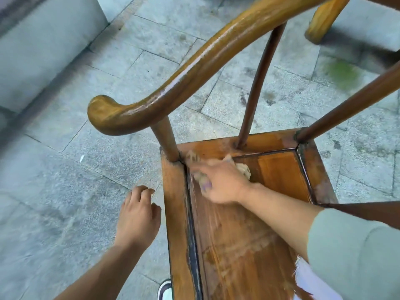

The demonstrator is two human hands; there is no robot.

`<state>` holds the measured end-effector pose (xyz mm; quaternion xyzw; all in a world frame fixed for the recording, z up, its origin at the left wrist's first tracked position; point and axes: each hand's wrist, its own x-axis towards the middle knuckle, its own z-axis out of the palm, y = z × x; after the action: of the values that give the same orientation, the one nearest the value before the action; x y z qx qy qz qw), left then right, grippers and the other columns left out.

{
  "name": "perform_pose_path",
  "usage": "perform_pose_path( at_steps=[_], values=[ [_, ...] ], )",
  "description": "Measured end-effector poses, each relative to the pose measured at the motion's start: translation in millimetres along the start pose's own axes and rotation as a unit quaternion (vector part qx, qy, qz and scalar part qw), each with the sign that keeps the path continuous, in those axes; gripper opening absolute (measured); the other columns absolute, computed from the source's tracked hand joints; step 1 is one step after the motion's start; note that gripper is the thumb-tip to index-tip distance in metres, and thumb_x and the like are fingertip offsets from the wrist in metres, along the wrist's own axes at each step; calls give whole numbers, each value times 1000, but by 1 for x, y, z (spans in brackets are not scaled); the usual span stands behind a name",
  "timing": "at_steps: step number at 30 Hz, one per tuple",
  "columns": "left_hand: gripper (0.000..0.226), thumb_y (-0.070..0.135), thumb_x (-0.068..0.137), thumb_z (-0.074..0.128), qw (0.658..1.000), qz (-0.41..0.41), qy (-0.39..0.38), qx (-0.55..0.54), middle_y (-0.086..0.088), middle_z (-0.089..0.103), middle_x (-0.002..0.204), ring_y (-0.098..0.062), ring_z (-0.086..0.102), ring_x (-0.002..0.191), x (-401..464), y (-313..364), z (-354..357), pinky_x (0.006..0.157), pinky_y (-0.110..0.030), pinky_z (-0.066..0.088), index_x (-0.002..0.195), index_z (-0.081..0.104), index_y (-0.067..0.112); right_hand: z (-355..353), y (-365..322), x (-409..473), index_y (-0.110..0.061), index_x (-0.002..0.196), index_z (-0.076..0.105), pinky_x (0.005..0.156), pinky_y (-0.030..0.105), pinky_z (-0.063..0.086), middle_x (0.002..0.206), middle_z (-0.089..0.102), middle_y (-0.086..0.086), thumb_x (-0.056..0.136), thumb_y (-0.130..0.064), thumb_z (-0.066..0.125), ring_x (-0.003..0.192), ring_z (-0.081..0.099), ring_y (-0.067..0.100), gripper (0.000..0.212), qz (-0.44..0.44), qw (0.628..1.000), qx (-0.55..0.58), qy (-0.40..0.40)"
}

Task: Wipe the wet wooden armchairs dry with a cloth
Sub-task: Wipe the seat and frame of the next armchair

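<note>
Closest to the camera, at the right edge, a pale green sleeve (355, 254) covers a forearm that reaches forward across the seat of a wooden armchair (229, 245). That arm ends in the right hand (220, 182), blurred by motion, pressed palm-down on a crumpled beige cloth (243, 171) with its fingers closed over the fabric. Cloth and hand sit on the seat's far left corner, just beside the front post that rises to the armrest. Pale streaky smears show on the brown seat panel, and a dark groove borders it inside a lighter wooden frame.

A bare left forearm comes up from the bottom left, and the left hand (138, 215) hovers over the ground just beside the seat's left edge, touching nothing, fingers loosely curled and apart.

Above the seat, a glossy curved armrest (173, 87) sweeps from upper right down to a rounded end at centre left, carried on slim darker spindles. Grey stone paving (65, 161) lies beneath, mottled with darker patches. At the bottom edge, the toe of a shoe (165, 291) shows beside the seat frame
</note>
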<state>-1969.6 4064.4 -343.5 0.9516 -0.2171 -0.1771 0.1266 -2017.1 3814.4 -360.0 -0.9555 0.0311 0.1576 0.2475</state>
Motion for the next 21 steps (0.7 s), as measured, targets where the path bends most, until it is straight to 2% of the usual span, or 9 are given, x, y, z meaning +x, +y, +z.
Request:
perform_pose_path(
  at_steps=[3, 5, 8, 10, 13, 15, 16, 19, 21],
  values=[
    [37, 14, 91, 54, 1000, 14, -14, 16, -3, 53, 127, -26, 48, 119, -8, -9, -4, 101, -39, 40, 128, 56, 10, -12, 11, -29, -37, 142, 50, 112, 38, 35, 146, 53, -10, 83, -24, 63, 137, 43, 14, 62, -129, 980, 3, -148],
    [36, 17, 91, 53, 999, 24, -12, 20, 0, 53, 126, -23, 48, 118, -11, -14, -7, 100, -39, 42, 127, 56, 14, -22, 22, -17, -38, 141, 51, 107, 39, 39, 143, 54, -12, 79, -26, 59, 133, 47, 11, 64, -104, 992, 3, -68],
    [35, 17, 89, 55, 998, 63, -12, 27, 0, 54, 122, -23, 51, 114, -18, -14, 0, 97, -39, 45, 124, 57, 13, -21, 14, 8, -37, 146, 44, 111, 40, 34, 152, 45, -8, 77, -23, 61, 136, 44, 16, 73, 106, 985, -9, 135],
    [36, 14, 87, 58, 998, 63, -9, 19, -2, 55, 121, -25, 53, 111, -27, -17, 9, 95, -39, 46, 123, 58, 11, 3, -9, 6, -33, 144, 50, 112, 35, 30, 152, 46, -6, 78, -20, 64, 136, 44, 19, 69, 120, 981, -6, 153],
    [37, 7, 85, 57, 999, 8, 2, -34, -5, 55, 119, -28, 53, 109, -43, -21, 22, 91, -41, 47, 122, 57, 8, 42, -39, -38, -32, 140, 56, 119, 25, 20, 148, 50, -12, 76, -14, 69, 137, 41, 11, 68, -73, 996, 45, 15],
    [38, 1, 83, 54, 994, -64, 25, -86, -8, 55, 117, -31, 54, 106, -51, -23, 23, 89, -43, 46, 120, 58, 7, 51, -50, -62, -30, 140, 56, 113, 7, 1, 145, 52, -9, 74, -10, 71, 135, 37, 6, 70, -196, 972, 41, -121],
    [38, -1, 83, 53, 989, -99, 33, -104, -9, 55, 116, -32, 53, 106, -54, -25, 21, 89, -44, 46, 119, 58, 7, 49, -50, -60, -30, 140, 56, 113, 6, 5, 144, 54, -9, 74, -10, 70, 133, 38, 5, 70, -215, 964, 57, -142],
    [38, 0, 83, 51, 985, -135, 40, -103, -10, 54, 116, -32, 52, 107, -58, -37, 12, 91, -44, 44, 120, 58, 7, 30, -56, -23, -32, 138, 57, 114, 35, 31, 140, 55, -10, 74, -26, 63, 128, 47, 11, 65, -64, 989, 131, 17],
    [38, 2, 84, 51, 990, -104, 38, -89, -9, 53, 115, -30, 51, 106, -58, -46, 8, 93, -42, 42, 121, 57, 7, 18, -62, 10, -28, 136, 57, 108, 41, 36, 138, 52, 0, 70, -31, 59, 124, 48, 23, 66, 63, 984, 77, 146]
  ],
)
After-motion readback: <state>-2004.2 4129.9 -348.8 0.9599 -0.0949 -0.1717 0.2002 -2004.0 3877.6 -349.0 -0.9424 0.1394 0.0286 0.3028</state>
